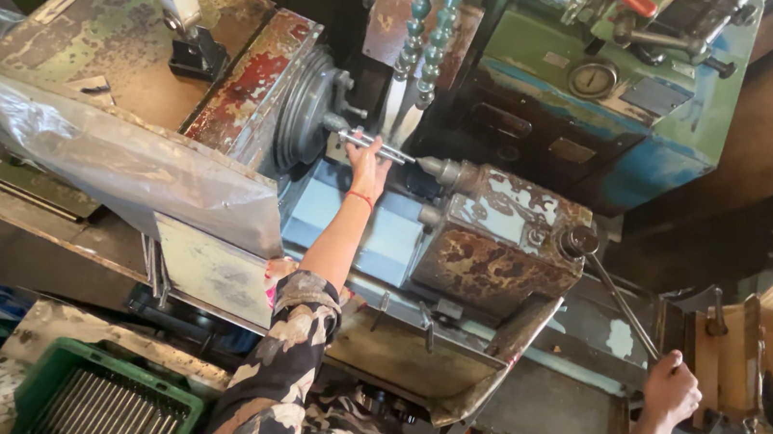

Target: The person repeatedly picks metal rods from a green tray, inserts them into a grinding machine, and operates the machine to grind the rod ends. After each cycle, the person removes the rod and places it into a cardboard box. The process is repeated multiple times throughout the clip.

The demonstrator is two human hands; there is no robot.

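I see my left hand [369, 168] stretched out to the lathe, its grip closed around a thin metal rod [377, 144] from below. The rod lies level, one end in the chuck [307, 111] and the other pointing at the drill tip [433, 165] of the rusty tailstock [498, 239]. My fingers wrap the rod about midway between chuck and tailstock, so the rod sits right in the grip, just above the palm. A red thread rings the wrist.

My right hand [673, 385] is well apart from the chuck, far past the tailstock, its grip shut on the end of a long lever handle [622, 307] that runs up to the tailstock's hub.

Room is tight by the chuck: two segmented coolant hoses [430, 28] hang down just above the rod, and the drill tip is close off its free end. A clear plastic sheet [122, 158] drapes over the headstock on the chuck's other side. Below the chuck, the pale blue bed [391, 237] is open under my forearm. A green crate of rods [108, 403] stands well below the chuck.
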